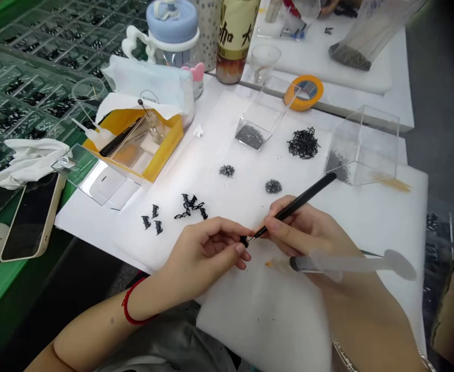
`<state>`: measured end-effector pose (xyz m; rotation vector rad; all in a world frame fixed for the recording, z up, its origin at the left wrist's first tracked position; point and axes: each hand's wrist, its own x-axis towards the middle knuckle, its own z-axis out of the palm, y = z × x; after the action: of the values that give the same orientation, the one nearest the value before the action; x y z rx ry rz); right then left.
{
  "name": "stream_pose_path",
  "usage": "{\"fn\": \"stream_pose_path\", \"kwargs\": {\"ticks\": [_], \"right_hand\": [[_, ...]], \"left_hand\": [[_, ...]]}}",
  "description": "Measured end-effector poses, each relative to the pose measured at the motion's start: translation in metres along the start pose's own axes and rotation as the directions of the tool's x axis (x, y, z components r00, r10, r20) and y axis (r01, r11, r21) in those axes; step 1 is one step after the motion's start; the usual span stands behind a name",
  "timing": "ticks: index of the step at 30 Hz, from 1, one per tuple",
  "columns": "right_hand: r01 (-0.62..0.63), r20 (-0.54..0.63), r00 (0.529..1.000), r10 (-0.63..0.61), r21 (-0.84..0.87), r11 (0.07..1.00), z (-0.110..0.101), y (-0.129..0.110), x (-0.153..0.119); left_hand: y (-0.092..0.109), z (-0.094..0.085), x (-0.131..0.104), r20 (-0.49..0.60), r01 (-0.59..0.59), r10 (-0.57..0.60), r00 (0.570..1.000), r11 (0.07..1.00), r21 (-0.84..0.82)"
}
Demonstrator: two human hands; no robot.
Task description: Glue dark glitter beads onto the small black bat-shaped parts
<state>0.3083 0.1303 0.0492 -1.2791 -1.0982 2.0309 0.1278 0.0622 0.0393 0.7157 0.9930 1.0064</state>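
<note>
Pinched in the fingertips of my left hand (211, 248) is a small black piece (244, 241), mostly covered by the fingers. My right hand (304, 227) grips slim black tweezers (300, 204) like a pen, their fine metal tip touching or very close to that piece. A clear syringe (327, 264) with an amber tip lies across the same hand, seemingly tucked in it. Left of my hands, three small black jagged-edged pieces (158, 227) lie apart from a loose cluster of similar black pieces (190, 205).
Beyond my hands are small heaps of glittery grains (274, 186), a pile of black bits (303, 143) and clear boxes (360, 150). Orange tape (303, 93), a drink cup (232, 46) and a jar (172, 31) stand behind. A yellow box (165, 150) and phone (33, 217) are left.
</note>
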Motion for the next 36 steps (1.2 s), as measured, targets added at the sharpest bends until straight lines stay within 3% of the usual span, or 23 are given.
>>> {"fn": "stream_pose_path", "kwargs": {"ticks": [3, 5, 7, 9, 11, 17, 23, 28, 30, 32, 34, 36], "right_hand": [[0.053, -0.068, 0.996, -0.050, 0.041, 0.998, 0.001, -0.001, -0.001], [0.103, -0.167, 0.982, -0.093, 0.054, 0.993, 0.001, -0.002, 0.000], [0.151, -0.276, 0.952, -0.133, 0.043, 0.988, 0.000, -0.001, 0.001], [0.216, -0.371, 0.906, -0.202, -0.005, 0.976, -0.003, 0.002, 0.002], [0.262, -0.414, 0.872, -0.263, -0.060, 0.963, -0.005, 0.004, 0.004], [0.257, -0.436, 0.856, -0.277, -0.106, 0.961, -0.008, 0.005, 0.006], [0.225, -0.462, 0.842, -0.280, -0.171, 0.959, -0.010, 0.002, 0.005], [0.220, -0.444, 0.843, -0.303, -0.229, 0.948, -0.012, 0.005, 0.007], [0.213, -0.436, 0.848, -0.303, -0.243, 0.946, -0.011, 0.006, 0.009], [0.208, -0.430, 0.851, -0.302, -0.251, 0.945, -0.011, 0.007, 0.010], [0.203, -0.423, 0.855, -0.299, -0.258, 0.945, -0.010, 0.007, 0.010], [0.199, -0.414, 0.860, -0.297, -0.264, 0.944, -0.009, 0.007, 0.010]], "left_hand": [[0.008, -0.005, -0.017, -0.058, -0.041, 0.046, 0.997, 0.995, 0.092], [0.017, -0.016, -0.032, -0.188, -0.086, 0.144, 0.972, 0.954, 0.287], [0.025, -0.032, -0.043, -0.342, -0.057, 0.282, 0.896, 0.839, 0.542], [0.031, -0.051, -0.047, -0.375, 0.034, 0.348, 0.859, 0.692, 0.721], [0.034, -0.065, -0.045, -0.374, 0.127, 0.357, 0.856, 0.555, 0.822], [0.033, -0.078, -0.032, -0.266, 0.173, 0.385, 0.884, 0.258, 0.950], [0.029, -0.071, -0.035, -0.082, 0.111, 0.588, 0.805, -0.014, 0.994], [0.021, -0.062, -0.023, 0.160, -0.030, 0.555, 0.816, -0.237, 0.971], [0.019, -0.061, -0.020, 0.181, -0.054, 0.532, 0.827, -0.245, 0.968], [0.019, -0.060, -0.020, 0.169, -0.082, 0.524, 0.835, -0.185, 0.979], [0.020, -0.058, -0.024, 0.101, -0.097, 0.513, 0.853, -0.035, 0.995], [0.022, -0.055, -0.031, -0.015, -0.071, 0.451, 0.892, 0.172, 0.983]]}}
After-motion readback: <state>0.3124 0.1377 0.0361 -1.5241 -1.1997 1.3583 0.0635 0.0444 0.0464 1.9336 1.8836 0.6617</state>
